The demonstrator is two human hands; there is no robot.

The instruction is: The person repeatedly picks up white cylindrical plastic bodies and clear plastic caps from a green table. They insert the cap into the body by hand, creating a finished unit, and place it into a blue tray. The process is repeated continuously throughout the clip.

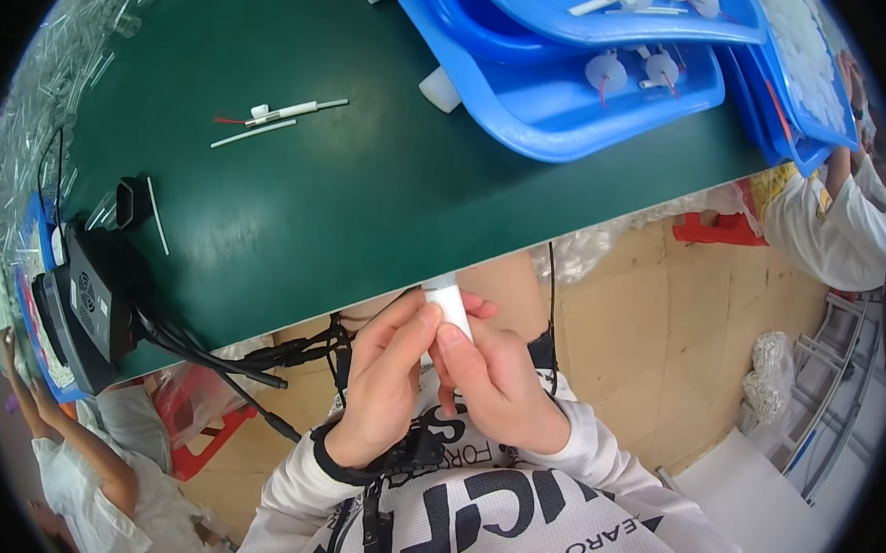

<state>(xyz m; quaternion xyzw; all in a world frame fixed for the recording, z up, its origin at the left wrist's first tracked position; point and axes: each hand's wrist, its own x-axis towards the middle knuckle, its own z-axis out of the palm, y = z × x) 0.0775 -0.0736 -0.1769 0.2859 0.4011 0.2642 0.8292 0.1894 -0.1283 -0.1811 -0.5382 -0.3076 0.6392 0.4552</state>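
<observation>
Just below the near edge of the green table (297,199), both my hands meet around a small white plastic cylinder (449,304). My left hand (383,374) pinches its left side with thumb and fingers. My right hand (493,379) grips it from the right and below. The cylinder's lower part is hidden by my fingers. On the tabletop, far from my hands, lie a thin white tube with a red wire (281,113) and a loose white stick (253,133).
Stacked blue trays (571,123) holding white round parts sit at the table's far right. A black box with cables (101,299) hangs at the left edge. Clear plastic tubes (53,76) pile up at the left. Other people's arms show at the lower left (92,468) and right (846,228).
</observation>
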